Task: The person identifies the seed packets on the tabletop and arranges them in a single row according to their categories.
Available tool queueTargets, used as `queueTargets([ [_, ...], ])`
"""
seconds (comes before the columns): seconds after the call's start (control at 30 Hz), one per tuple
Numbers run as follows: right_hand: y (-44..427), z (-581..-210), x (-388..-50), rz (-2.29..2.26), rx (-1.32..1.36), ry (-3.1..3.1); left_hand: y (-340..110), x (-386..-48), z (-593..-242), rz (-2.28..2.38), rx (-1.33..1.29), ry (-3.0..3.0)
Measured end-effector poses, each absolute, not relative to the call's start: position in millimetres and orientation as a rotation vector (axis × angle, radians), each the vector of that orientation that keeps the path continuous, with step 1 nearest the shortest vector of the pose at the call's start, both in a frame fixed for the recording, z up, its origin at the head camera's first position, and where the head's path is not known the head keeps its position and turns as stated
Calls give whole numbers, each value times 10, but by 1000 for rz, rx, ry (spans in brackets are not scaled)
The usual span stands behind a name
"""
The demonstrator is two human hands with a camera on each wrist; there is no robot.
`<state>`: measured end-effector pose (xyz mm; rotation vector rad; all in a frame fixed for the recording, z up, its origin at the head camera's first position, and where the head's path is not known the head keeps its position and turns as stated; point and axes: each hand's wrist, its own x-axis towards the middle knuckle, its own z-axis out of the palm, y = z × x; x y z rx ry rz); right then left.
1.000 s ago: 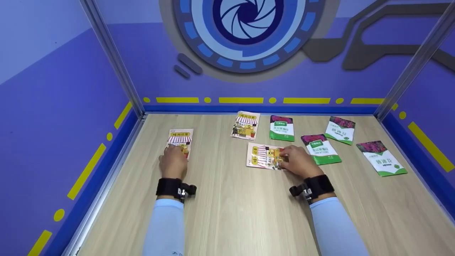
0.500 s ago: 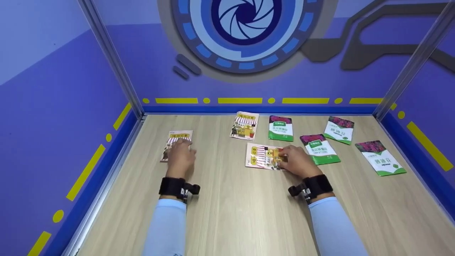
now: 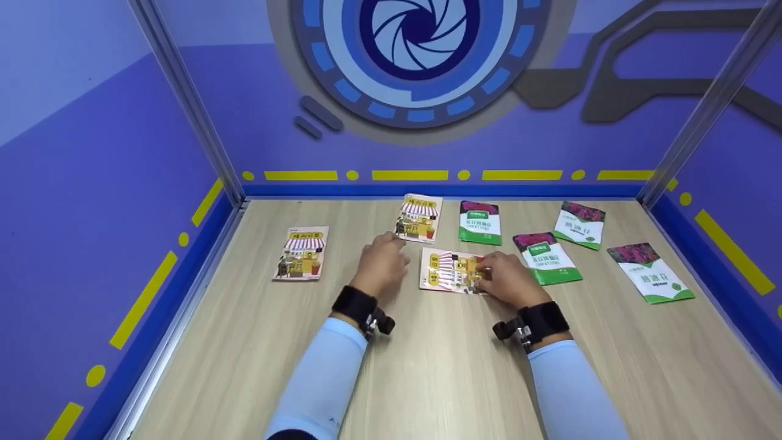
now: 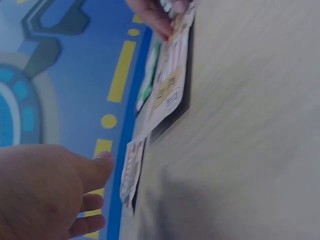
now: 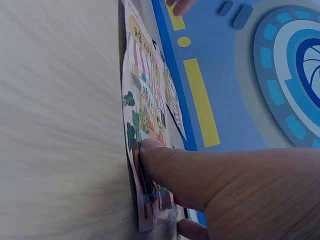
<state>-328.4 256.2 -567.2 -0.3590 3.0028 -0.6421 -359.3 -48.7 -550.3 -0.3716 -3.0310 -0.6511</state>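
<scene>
My right hand (image 3: 512,278) pinches the right end of a pink seed packet (image 3: 451,270) printed with a striped awning, which lies sideways. In the right wrist view the thumb (image 5: 165,162) presses its printed face; the fingers behind are partly hidden. My left hand (image 3: 383,266) hovers over the table with loosely bent fingers, holding nothing. Just beyond its fingertips lies a second pink seed packet (image 3: 420,219), upright to the view near the back wall. A third pink seed packet (image 3: 301,253) lies flat at the left.
Two green-and-white seed packets, one at the back (image 3: 480,223) and one beside my right hand (image 3: 547,258), lie on the wooden table (image 3: 440,379). Two more white flower packets are at the right, one farther back (image 3: 580,225) and one nearer (image 3: 650,273). Blue-purple walls (image 3: 342,146) enclose the table.
My left hand has let go of the left pink seed packet and moved right, towards the back middle one. The left packet now lies uncovered. My right hand stays on its packet.
</scene>
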Motion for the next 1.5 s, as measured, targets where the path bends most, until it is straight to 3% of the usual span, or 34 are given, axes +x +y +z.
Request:
queueTargets([
  [0.3, 2541, -5681, -3287, -652, -328, 2974, -220, -3796, -5600, -435, -493, -3014],
  [0.7, 2529, -5726, -3282, -627, -337, 2999, -162, -3799, -5677, -411, -523, -3210],
  [1.03, 2547, -5708, -3290, -650, -328, 2987, -317, -3853, -5689, -240, -367, -3114],
  [1.5, 2564, -5707, -3305, -648, -325, 2996, -651, -3827, -5714, -383, -144, -2998],
])
